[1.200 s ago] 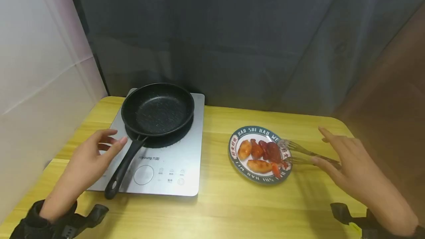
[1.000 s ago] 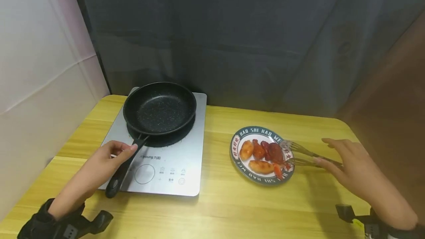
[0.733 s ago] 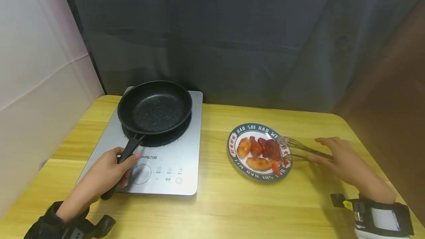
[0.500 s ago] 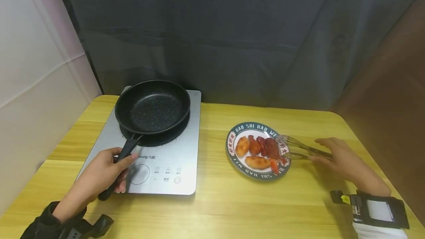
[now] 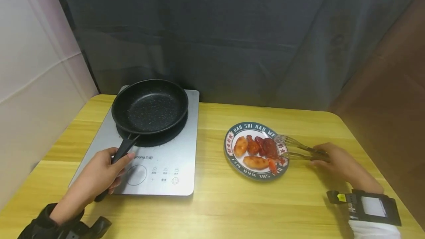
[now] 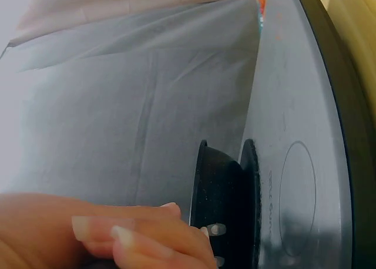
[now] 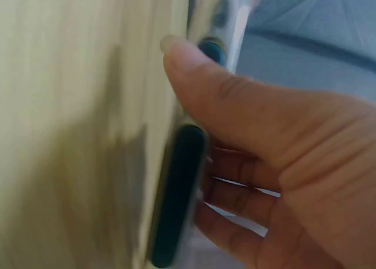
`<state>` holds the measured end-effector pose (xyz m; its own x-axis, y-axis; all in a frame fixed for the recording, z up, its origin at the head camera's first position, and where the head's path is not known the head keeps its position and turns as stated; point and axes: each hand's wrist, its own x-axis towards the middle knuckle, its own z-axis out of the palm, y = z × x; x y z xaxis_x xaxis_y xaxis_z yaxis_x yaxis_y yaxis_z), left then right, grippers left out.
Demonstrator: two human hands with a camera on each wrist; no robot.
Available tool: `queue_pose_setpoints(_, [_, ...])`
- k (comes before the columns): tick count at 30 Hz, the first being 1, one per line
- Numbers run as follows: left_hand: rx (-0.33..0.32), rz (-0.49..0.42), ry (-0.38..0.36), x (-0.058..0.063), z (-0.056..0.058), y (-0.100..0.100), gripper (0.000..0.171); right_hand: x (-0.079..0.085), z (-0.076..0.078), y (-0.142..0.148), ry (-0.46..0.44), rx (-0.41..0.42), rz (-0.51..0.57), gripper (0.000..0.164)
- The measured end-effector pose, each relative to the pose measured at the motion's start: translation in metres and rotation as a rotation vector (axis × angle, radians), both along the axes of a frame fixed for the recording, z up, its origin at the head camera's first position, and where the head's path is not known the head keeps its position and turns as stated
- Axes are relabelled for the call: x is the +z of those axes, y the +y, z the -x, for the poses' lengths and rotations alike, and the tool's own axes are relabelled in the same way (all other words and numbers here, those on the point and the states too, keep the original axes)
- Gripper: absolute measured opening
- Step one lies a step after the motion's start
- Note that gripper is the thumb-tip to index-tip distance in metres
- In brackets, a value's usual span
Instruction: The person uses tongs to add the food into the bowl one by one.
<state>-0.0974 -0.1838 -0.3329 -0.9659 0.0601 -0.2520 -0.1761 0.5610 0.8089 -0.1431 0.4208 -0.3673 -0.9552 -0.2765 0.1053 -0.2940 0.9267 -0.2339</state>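
Observation:
A black frying pan [image 5: 151, 107] sits over the induction cooktop [image 5: 180, 150] on the left of the table. My left hand [image 5: 99, 170] grips its handle [image 5: 123, 148], thumb on the right side; in the left wrist view the curled fingers [image 6: 153, 239] cover the handle. On the right is a plate [image 5: 229, 144] with a dark green lettered rim, bearing several sauced pieces of food [image 5: 255, 162]. Metal food tongs [image 5: 295, 144] lie with their tips over its right rim. My right hand [image 5: 343, 161] holds the tongs' far end; the right wrist view shows a dark green grip pad [image 7: 179, 195] between thumb and fingers.
A yellow wooden table [image 5: 212, 209] carries everything. Behind it hangs a dark grey cloth [image 5: 212, 40]. A pale sheet [image 5: 36, 69] closes the left side and a brown one [image 5: 388, 95] the right. The cooktop's control panel faces the near edge.
My left hand has come from beside the pan handle to close round it. The right hand has come down and closed on the tongs. Pan and plate keep their places.

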Motion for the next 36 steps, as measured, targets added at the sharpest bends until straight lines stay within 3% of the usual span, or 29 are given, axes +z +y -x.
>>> queue_pose_setpoints(5, [0.009,0.074,0.013,-0.002,0.0,0.001,0.047,-0.007,0.001,0.003,-0.044,-0.008,0.014,0.049])
queue_pose_setpoints(9, [0.015,0.081,0.024,-0.003,-0.001,0.001,0.05,-0.01,0.003,0.006,-0.036,-0.006,0.002,0.048])
queue_pose_setpoints(14, [0.021,0.073,0.044,-0.004,-0.001,0.002,0.048,-0.002,0.0,0.002,-0.019,0.011,0.044,0.046])
queue_pose_setpoints(20, [0.025,0.078,0.044,-0.003,-0.001,0.002,0.045,0.024,-0.009,-0.016,0.155,0.03,-0.029,0.045])
queue_pose_setpoints(25, [0.023,0.077,0.046,-0.003,0.0,0.002,0.044,0.041,-0.017,-0.037,0.249,0.037,-0.077,0.046])
queue_pose_setpoints(36, [0.023,0.063,0.044,-0.002,-0.001,0.002,0.045,0.048,-0.021,-0.069,0.45,0.141,-0.243,0.053])
